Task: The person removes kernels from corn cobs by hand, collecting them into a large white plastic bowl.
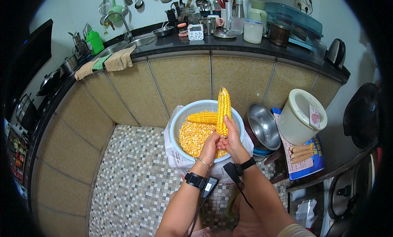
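A yellow ear of corn (pixel 223 109) stands nearly upright in my hands above a pale blue plastic basin (pixel 174 135). My right hand (pixel 232 138) grips its lower part from the right, thumb along the kernels. My left hand (pixel 211 146) closes around its bottom end from the left, the fingertips partly hidden between both hands. Below lie many loose corn kernels (pixel 193 137). A second ear of corn (pixel 202 117) rests on them towards the back. Part of a perforated basket (pixel 199 107) shows inside the basin's far wall.
Printed paper (pixel 176 158) lies under the basin. At right are a steel bowl (pixel 262 126), a lidded cream bucket (pixel 296 120) and several bare corncobs (pixel 301 153) on a printed bag (pixel 316 166). A tiled counter front (pixel 181 83) rises behind. Cables trail from both wrist devices.
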A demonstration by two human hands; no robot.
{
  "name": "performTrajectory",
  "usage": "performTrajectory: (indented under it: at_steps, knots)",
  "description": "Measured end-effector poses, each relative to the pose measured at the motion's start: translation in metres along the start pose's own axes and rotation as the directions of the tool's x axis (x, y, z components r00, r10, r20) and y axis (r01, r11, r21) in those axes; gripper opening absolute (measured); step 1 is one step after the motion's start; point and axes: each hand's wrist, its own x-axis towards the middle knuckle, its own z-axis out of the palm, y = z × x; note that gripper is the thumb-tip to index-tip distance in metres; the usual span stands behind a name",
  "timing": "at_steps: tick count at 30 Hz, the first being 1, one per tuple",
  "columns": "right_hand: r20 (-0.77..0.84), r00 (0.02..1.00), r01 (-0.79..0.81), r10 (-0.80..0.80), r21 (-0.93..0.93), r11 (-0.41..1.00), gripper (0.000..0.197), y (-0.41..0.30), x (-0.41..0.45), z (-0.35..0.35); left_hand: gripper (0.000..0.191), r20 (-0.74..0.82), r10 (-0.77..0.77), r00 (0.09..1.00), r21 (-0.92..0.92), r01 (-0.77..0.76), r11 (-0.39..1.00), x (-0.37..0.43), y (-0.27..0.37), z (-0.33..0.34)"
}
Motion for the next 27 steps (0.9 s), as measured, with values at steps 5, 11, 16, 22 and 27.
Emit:
performTrajectory:
  at_steps: [5, 11, 16, 22, 27]
  knots:
    - [0.095, 0.994, 0.053, -0.045, -0.077, 0.996, 0.031, 0.006, 0.004, -0.003, 0.027, 0.033, -0.011, 0.999, -0.121, 0.015, 0.993, 0.001, -0.001, -0.004]
    - [0.085, 0.995, 0.055, -0.043, -0.139, 0.989, 0.035, 0.001, -0.003, 0.006, 0.038, 0.035, -0.039, 0.999, -0.12, 0.043, 0.992, -0.001, 0.001, -0.005]
    - [0.083, 0.995, 0.061, -0.048, -0.16, 0.985, 0.035, 0.0, -0.004, 0.007, 0.043, 0.0, -0.037, 0.999, -0.136, 0.036, 0.99, 0.001, -0.001, -0.003]
    - [0.09, 0.996, 0.031, -0.019, -0.139, 0.99, 0.035, 0.0, -0.003, 0.007, 0.05, 0.054, 0.049, 0.997, -0.019, -0.048, 0.999, 0.003, -0.004, -0.005]
    - [0.063, 0.995, 0.087, -0.081, -0.093, 0.992, 0.034, 0.005, 0.002, 0.005, 0.051, -0.02, 0.039, 0.999, -0.02, -0.04, 0.999, 0.0, -0.002, 0.003]
